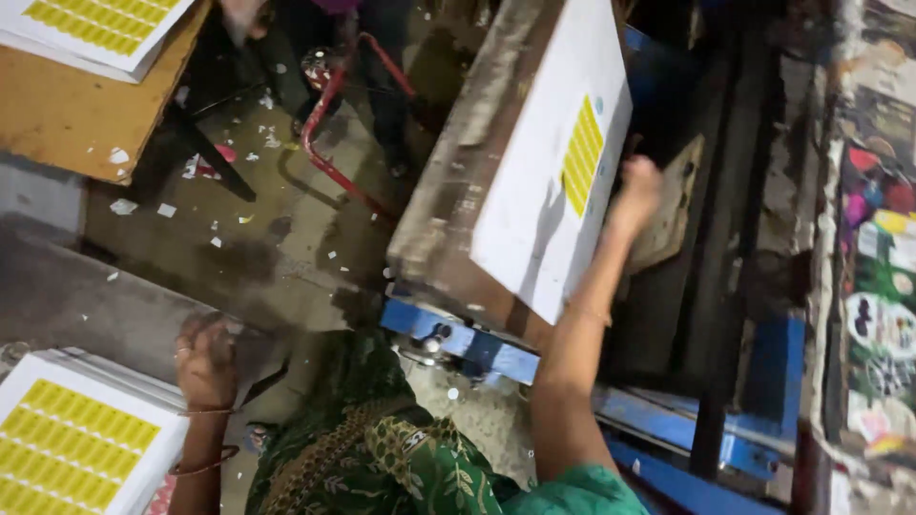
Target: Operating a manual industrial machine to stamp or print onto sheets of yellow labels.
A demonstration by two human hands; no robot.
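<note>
At the centre right of the frame the right hand (637,194) is reaching up to the far edge of a white sheet printed with a block of yellow labels (553,162), which is lying on the tilted platen of a blue-framed press (477,353). The hand is blurred, so I cannot tell whether its fingers are pinched on the sheet's edge or only pressing against it. The sheet is sitting flat on the platen, its lower corner hanging just past the platen's lower edge.

At the lower left the left hand (205,367) is resting with fingers loosely curled, holding nothing, just beside the upper right corner of a stack of matching label sheets (81,443). A second stack of the same sheets (105,29) is lying on a brown board (67,114) in the upper left corner.

Judging by this, one sheet is in the press and being handled, while both stacks are sitting untouched. Paper scraps are scattered over the floor (286,238) at upper centre.
</note>
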